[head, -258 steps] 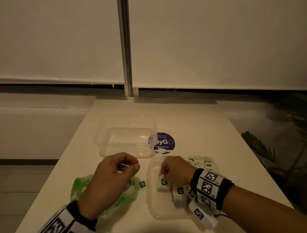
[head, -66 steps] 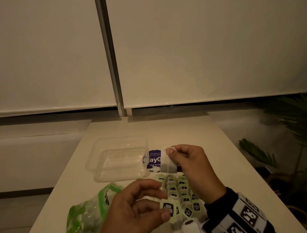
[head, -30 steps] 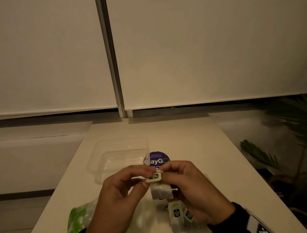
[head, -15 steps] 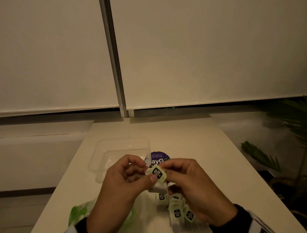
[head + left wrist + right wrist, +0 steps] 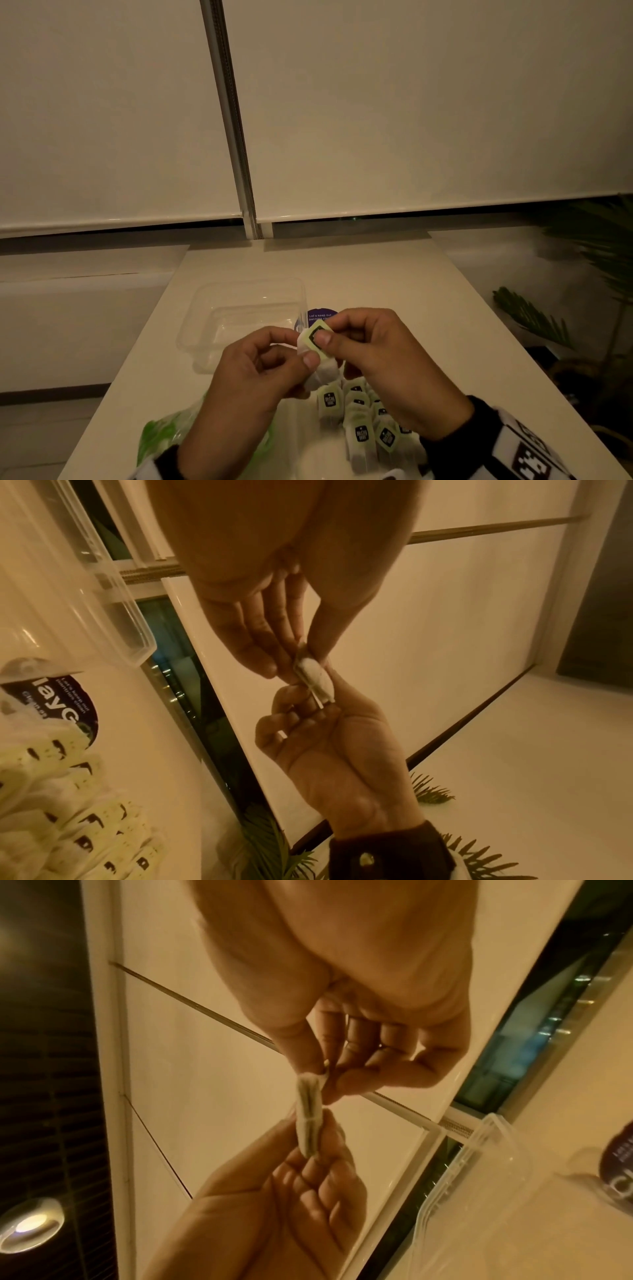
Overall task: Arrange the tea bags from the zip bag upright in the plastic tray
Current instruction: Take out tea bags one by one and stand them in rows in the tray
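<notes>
Tea bag (image 5: 320,356) btwn both hands

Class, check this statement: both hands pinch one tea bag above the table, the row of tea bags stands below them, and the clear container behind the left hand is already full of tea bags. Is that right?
One detail is wrong. The clear container behind the left hand holds no tea bags, as the head view shows. The rest stands: both hands, left and right hand, pinch one tea bag above the table, with the row of tea bags below.
</notes>
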Available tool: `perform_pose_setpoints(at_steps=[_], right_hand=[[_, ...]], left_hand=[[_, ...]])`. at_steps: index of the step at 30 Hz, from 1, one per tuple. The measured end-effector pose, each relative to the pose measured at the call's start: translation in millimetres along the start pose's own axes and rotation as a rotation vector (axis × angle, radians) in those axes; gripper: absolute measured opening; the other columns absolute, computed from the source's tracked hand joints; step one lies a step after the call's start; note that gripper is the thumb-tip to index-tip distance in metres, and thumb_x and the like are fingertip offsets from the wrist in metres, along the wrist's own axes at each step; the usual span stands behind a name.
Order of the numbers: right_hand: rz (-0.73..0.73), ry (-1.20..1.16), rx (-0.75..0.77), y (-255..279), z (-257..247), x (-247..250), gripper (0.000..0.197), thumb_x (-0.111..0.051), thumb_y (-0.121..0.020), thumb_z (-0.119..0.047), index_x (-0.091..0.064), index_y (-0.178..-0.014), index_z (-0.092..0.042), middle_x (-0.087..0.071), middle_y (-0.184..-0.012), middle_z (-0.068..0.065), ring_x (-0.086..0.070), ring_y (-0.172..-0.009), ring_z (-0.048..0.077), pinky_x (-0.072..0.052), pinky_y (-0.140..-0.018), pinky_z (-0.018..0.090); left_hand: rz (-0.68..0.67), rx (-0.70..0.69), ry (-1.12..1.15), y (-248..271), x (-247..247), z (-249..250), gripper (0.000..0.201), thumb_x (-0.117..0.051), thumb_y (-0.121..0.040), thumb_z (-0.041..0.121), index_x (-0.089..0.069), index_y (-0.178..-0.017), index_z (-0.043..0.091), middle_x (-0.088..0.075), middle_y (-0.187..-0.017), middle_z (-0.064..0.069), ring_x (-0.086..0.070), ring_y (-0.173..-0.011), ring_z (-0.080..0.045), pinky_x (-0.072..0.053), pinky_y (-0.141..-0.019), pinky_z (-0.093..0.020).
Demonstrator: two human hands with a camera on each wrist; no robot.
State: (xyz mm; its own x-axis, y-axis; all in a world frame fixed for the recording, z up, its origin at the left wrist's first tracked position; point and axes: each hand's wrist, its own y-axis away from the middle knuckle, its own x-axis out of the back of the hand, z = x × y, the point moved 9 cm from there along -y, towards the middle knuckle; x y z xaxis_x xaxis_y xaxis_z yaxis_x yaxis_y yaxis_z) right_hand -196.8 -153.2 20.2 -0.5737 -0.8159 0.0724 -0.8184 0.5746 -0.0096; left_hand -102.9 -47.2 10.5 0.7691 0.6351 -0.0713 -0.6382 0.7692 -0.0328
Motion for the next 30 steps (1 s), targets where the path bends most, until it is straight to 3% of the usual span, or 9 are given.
perform_pose_setpoints(at_steps=[3,6,10,14,18,20,25,30], right_hand=[[0.033,-0.032,-0.049,-0.8,8.6,0.7,0.013,-0.071,-0.085,-0.023,-0.074,-0.089,-0.012,-0.070,-0.079,0.014,-0.057,-0.065,0.011,-0.043,-0.058,0.026],[0.032,-0.019,-0.072,-1.2,13.9,-0.9,0.012,-0.073,-0.085,-0.022,-0.074,-0.089,-0.011,-0.071,-0.079,0.015,-0.057,-0.062,0.010,-0.042,-0.055,0.022],[0.037,0.029,-0.101,2.7,21.5,3.7,0.009,-0.074,-0.084,-0.016,-0.076,-0.092,-0.012,-0.072,-0.075,-0.001,-0.058,-0.060,0.001,-0.042,-0.052,0.011],[0.177,0.093,-0.080,9.7,17.8,38.0,0.005,-0.072,-0.085,-0.026,-0.077,-0.088,-0.024,-0.074,-0.087,-0.004,-0.062,-0.070,0.001,-0.044,-0.059,0.015],[0.197,0.019,-0.071,20.8,11.3,56.6,0.008,-0.069,-0.087,-0.026,-0.076,-0.086,-0.025,-0.074,-0.087,-0.001,-0.063,-0.071,0.008,-0.047,-0.066,0.029],[0.183,0.020,-0.051,26.3,8.9,61.4,0.008,-0.068,-0.087,-0.025,-0.076,-0.086,-0.024,-0.073,-0.087,-0.001,-0.063,-0.071,0.008,-0.048,-0.067,0.031],[0.150,0.018,-0.018,33.8,7.7,70.1,0.009,-0.068,-0.087,-0.024,-0.076,-0.086,-0.024,-0.073,-0.086,0.002,-0.064,-0.071,0.011,-0.050,-0.064,0.025],[0.136,0.033,-0.007,34.7,8.1,73.1,0.009,-0.067,-0.087,-0.025,-0.076,-0.087,-0.024,-0.074,-0.086,-0.001,-0.065,-0.071,0.010,-0.049,-0.063,0.017]], left_hand=[[-0.051,-0.026,-0.078,0.7,-3.7,6.9,0.014,-0.074,-0.069,0.021,-0.074,-0.080,0.014,-0.073,-0.074,-0.016,-0.069,-0.067,-0.030,-0.056,-0.061,-0.029],[-0.076,-0.086,-0.178,-0.2,-5.0,10.4,0.008,-0.073,-0.079,0.009,-0.076,-0.078,0.017,-0.074,-0.071,-0.010,-0.067,-0.064,-0.018,-0.052,-0.061,-0.022],[-0.059,-0.030,-0.229,-4.3,-0.9,-13.1,0.009,-0.072,-0.080,0.002,-0.076,-0.078,0.010,-0.073,-0.069,-0.011,-0.063,-0.059,-0.010,-0.046,-0.053,-0.015],[-0.100,0.213,-0.443,-10.4,-1.9,-83.5,0.006,-0.077,-0.077,0.011,-0.072,-0.079,0.008,-0.072,-0.068,-0.011,-0.057,-0.057,-0.012,-0.042,-0.049,-0.020],[-0.125,0.352,-0.773,-23.3,-1.8,-145.2,0.017,-0.079,-0.066,0.021,-0.066,-0.077,0.022,-0.071,-0.073,-0.003,-0.066,-0.067,-0.016,-0.051,-0.058,-0.029],[-0.130,0.368,-0.903,-31.1,-4.1,-157.1,0.020,-0.079,-0.065,0.020,-0.064,-0.078,0.024,-0.071,-0.078,-0.002,-0.069,-0.073,-0.018,-0.057,-0.066,-0.031],[-0.165,0.389,-1.083,-45.9,-15.3,-167.3,0.024,-0.073,-0.070,0.015,-0.059,-0.089,0.020,-0.068,-0.092,-0.005,-0.068,-0.080,-0.023,-0.058,-0.068,-0.032],[-0.271,0.334,-1.256,-48.6,-29.5,-167.0,0.025,-0.071,-0.077,0.022,-0.048,-0.084,0.027,-0.061,-0.104,-0.002,-0.062,-0.095,-0.020,-0.049,-0.076,-0.024]])
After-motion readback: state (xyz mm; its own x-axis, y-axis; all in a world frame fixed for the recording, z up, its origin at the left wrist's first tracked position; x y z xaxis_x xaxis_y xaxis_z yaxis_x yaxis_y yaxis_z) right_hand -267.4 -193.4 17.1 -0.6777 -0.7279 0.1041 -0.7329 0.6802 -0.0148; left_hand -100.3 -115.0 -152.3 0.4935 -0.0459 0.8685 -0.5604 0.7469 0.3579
